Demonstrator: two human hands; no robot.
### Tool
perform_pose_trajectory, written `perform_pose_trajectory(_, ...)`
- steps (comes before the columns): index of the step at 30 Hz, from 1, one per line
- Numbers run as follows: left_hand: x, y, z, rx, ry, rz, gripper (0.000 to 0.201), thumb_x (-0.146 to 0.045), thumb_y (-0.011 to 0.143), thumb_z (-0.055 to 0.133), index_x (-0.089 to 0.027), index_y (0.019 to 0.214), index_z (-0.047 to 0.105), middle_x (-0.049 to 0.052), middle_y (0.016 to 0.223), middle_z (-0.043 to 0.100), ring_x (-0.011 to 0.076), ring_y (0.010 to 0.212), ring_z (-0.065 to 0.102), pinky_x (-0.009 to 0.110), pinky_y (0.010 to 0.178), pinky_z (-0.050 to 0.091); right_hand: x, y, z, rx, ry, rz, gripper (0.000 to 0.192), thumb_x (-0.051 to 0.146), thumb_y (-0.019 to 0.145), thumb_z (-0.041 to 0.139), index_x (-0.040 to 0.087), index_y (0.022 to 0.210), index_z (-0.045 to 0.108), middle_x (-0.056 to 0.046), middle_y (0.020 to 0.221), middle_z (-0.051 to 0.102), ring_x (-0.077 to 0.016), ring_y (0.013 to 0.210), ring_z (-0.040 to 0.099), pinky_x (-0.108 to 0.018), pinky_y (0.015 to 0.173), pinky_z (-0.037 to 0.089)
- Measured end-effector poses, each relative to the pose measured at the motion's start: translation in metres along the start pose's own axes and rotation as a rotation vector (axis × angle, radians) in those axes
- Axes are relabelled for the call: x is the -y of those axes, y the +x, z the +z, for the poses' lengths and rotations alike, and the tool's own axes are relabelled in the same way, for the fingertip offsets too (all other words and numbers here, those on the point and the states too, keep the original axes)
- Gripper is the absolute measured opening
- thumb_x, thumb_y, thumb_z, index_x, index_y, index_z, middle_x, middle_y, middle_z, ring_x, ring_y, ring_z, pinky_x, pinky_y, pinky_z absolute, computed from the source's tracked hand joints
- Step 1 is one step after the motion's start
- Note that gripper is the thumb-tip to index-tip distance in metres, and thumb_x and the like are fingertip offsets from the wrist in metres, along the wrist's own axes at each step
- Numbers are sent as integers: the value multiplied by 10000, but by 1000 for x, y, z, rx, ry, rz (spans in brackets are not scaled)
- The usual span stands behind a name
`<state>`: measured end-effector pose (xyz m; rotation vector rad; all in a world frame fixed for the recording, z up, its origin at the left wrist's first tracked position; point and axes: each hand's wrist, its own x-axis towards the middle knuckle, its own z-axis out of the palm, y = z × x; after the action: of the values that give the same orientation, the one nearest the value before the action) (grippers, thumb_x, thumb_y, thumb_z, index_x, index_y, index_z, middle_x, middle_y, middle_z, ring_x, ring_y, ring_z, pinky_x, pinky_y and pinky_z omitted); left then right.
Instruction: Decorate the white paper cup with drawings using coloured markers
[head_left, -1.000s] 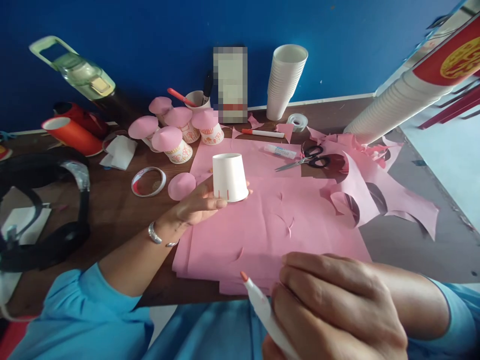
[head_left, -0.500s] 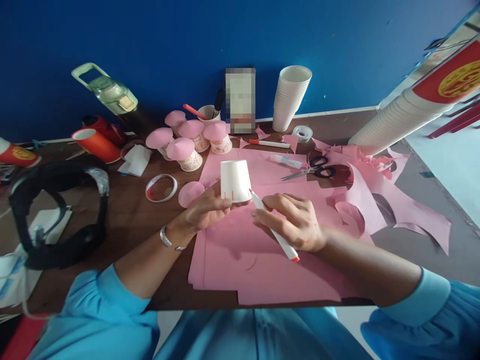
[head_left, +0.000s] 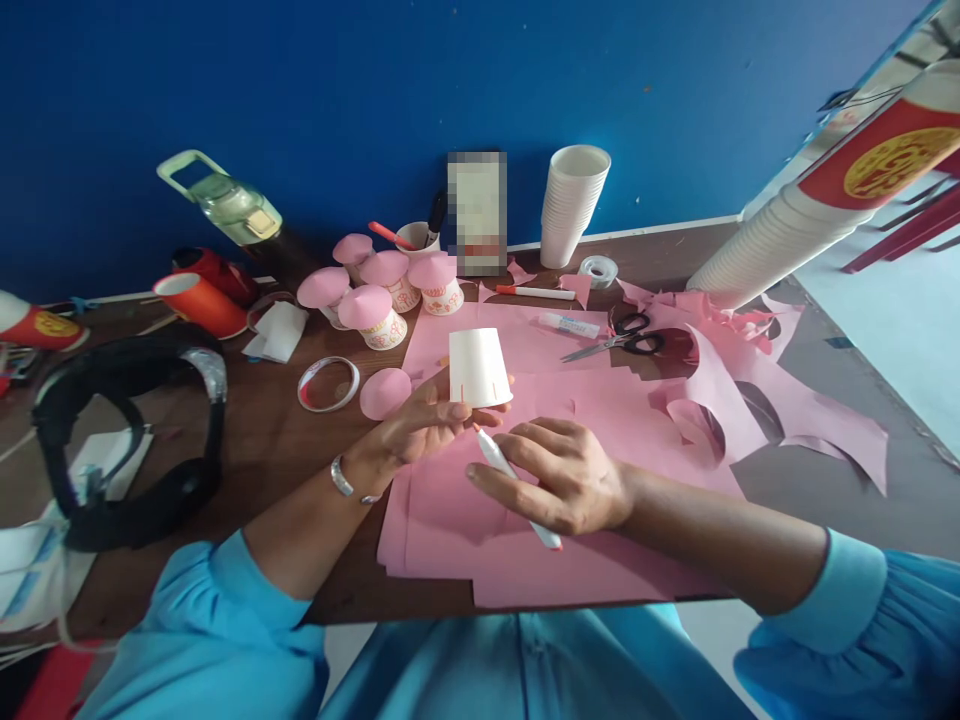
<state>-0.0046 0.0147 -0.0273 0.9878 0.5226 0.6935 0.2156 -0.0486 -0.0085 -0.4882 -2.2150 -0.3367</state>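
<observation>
A white cup (head_left: 478, 366) stands upside down on the fingers of the left hand (head_left: 420, 425), above the stack of pink paper (head_left: 525, 470). The thumb presses its near side and the fingertips close round its rim from below, so the cup sits at the hand's far end, clear of the palm. Short red strokes mark the cup's wall near the rim.

Just below and to the right of the cup, the right hand (head_left: 562, 478) pinches a white marker (head_left: 514, 478) between thumb and fingers. The marker's tip points up toward the cup's rim, close to it; whether it touches cannot be told.

A pink paper disc (head_left: 384, 392) lies just left of the left hand, and a tape ring (head_left: 328, 383) lies beyond it. Farther back stand cups with pink caps (head_left: 373, 312). Scissors (head_left: 619, 338) and a glue tube (head_left: 568, 324) lie on the paper to the right, well apart from both hands. A stack of white cups (head_left: 570, 205) stands by the blue wall.
</observation>
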Motion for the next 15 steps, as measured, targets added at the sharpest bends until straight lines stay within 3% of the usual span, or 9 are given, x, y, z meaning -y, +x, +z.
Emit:
perform_pose_trajectory(4, 1, 2, -1, 17, -66, 27, 325, -320, 863, 789, -228, 1174, 783, 78, 1137, 831, 276, 1081, 785, 389, 910, 632, -5, 13, -22, -38, 106, 64, 312, 329, 1082, 598, 121, 1302, 676, -50, 903, 661, -154, 749, 659, -278, 595, 541)
perform_pose_trajectory(6, 2, 4, -2, 43, -148, 36, 324, -343, 845, 785, -225, 1147, 791, 68, 1071, 835, 256, 999, 788, 388, 886, 632, -12, 18, -32, -70, 168, 153, 314, 312, 1084, 604, 105, 1310, 674, -56, 910, 656, -158, 787, 681, -269, 640, 569)
perform_pose_trajectory(12, -5, 2, -8, 19, -284, -42, 592, -488, 739, 813, -154, 1224, 748, 156, 1207, 794, 280, 979, 767, 453, 946, 612, -21, 16, -42, -166, 487, 710, 223, 316, 1108, 558, 236, 1277, 679, 9, 832, 659, -129, 661, 643, -281, 635, 562)
perform_pose_trajectory(15, -8, 0, -8, 3, -291, -70, 712, -531, 734, 797, -152, 1329, 697, 176, 1243, 774, 314, 1000, 754, 545, 998, 580, -17, 8, -43, -173, 641, 859, 232, 366, 1108, 568, 232, 1263, 677, 39, 759, 628, -115, 622, 624, -263, 605, 533)
